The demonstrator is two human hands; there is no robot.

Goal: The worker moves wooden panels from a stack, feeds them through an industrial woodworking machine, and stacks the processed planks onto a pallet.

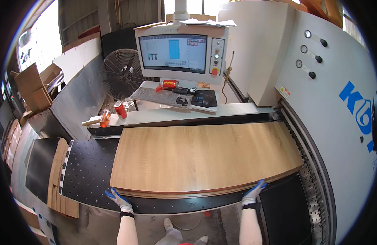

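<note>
A stack of wood-grain panels, at least two thick at the front edge, lies on a black studded machine table. My left hand, in a white glove with blue on the fingers, is at the stack's near left corner. Its fingers are stretched out and apart. Toward the right end of the same near edge, my right hand wears a matching glove, with straight fingers against the edge. Neither hand is wrapped around the panels. Dark bands circle both wrists.
Behind the panels, a white ledge carries a red can and an orange bottle. Above it stand a control screen and a keyboard. A large white machine borders the right; a fan stands behind.
</note>
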